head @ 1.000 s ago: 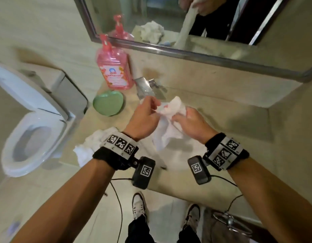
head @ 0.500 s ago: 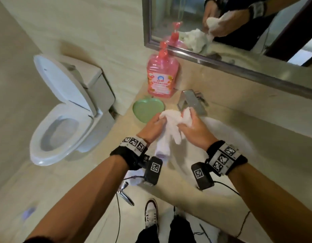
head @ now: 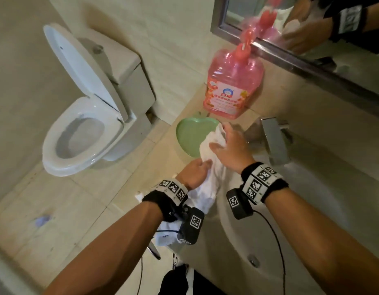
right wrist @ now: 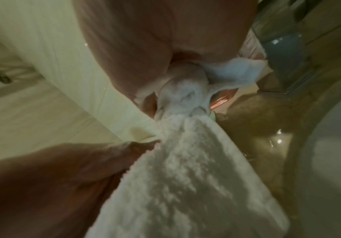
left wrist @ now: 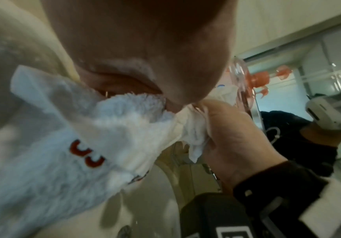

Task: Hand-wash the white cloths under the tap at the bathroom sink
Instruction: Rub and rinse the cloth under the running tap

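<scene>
A white terry cloth (head: 207, 167) with red stitching (left wrist: 87, 155) is stretched between both hands, left of the sink basin (head: 312, 209) and over the counter edge. My left hand (head: 195, 171) grips its lower part; in the left wrist view the cloth (left wrist: 79, 145) runs out from under the curled fingers. My right hand (head: 229, 147) grips the upper end above the green dish, and the right wrist view shows the cloth (right wrist: 185, 161) bunched in the fingers. Another white cloth (head: 165, 233) lies on the counter under my left wrist. The chrome tap (head: 273, 141) stands just right of the hands.
A pink soap pump bottle (head: 233, 90) stands at the wall by the mirror (head: 290, 24). A green heart-shaped dish (head: 190, 135) lies on the beige counter (head: 167, 158). A toilet (head: 84, 124) with its lid up stands to the left.
The view swung left. Both hands moved the cloth leftward from under the tap toward the green dish and counter edge, and it is now stretched longer between them.
</scene>
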`<state>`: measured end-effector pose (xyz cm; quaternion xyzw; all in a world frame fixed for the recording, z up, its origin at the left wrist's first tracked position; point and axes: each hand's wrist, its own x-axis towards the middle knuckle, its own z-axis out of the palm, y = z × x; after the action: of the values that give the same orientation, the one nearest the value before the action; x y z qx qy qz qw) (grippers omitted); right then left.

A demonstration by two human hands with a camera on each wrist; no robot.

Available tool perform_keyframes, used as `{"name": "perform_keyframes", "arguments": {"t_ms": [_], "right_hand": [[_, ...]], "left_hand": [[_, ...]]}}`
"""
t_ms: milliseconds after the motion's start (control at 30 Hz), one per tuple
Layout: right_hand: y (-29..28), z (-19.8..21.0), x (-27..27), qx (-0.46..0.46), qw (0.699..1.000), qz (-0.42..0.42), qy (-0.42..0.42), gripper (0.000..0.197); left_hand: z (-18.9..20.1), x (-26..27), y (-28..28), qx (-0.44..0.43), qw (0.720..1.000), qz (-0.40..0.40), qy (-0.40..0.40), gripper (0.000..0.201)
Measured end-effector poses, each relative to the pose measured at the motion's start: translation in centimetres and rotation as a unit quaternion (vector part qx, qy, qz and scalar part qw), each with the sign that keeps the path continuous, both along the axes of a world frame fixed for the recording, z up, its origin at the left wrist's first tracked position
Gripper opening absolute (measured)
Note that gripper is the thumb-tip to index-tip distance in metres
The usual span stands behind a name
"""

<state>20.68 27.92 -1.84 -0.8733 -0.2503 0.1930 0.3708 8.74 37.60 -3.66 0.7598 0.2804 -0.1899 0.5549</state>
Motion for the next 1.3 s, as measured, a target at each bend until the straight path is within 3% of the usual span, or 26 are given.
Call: {"name": "perform_keyframes", "arguments": {"t_ms": [167,367,567,700,833,933,1067,1200,1300], "right_hand": [[1.5,-2.0,1.6,0.004,0.996,0.057,-0.061,0.040],[2.7,-3.4,2.4,-0.079,0.991,0.097,-0.048,0.037],[2.4,-3.6,2.0,-0.035,0.993,0.077,-0.076,0.037],[1.6,-2.2,1.8,-0.007,0.999,0.049,0.000,0.034],[-1.1,2.0,1.1,0.077,0.996,-0.016,0.046,0.026],[-4.0,5.5,0.2,0.081,0.994,-0.014,0.073,0.018],[-8.8,9.6,-1.4,0.026,0.994,0.057,0.091,0.015],[-13.5,11.7,-3.2,-0.030,0.992,0.088,0.087,0.023],[-15.9,12.3,-4.3,-0.033,0.994,0.057,0.084,0.016]], "left_hand": [[-1.5,1.3,0.5,0.011,0.999,0.037,0.025,0.054],[-3.1,2.1,1.3,-0.015,0.995,0.081,0.062,0.053],[-3.5,1.7,1.7,-0.040,0.993,0.098,0.043,0.039],[-2.3,1.3,1.4,-0.094,0.990,0.101,0.009,0.037],[0.1,0.3,1.1,-0.214,0.948,0.234,0.016,0.031],[2.5,-0.2,0.8,-0.212,0.962,0.168,0.022,0.026],[5.7,-0.3,0.0,-0.177,0.983,0.030,-0.030,0.015],[8.3,-0.1,-2.4,-0.124,0.988,0.018,-0.096,0.004],[10.1,0.6,-4.4,-0.045,0.984,-0.049,-0.168,0.027]]}}
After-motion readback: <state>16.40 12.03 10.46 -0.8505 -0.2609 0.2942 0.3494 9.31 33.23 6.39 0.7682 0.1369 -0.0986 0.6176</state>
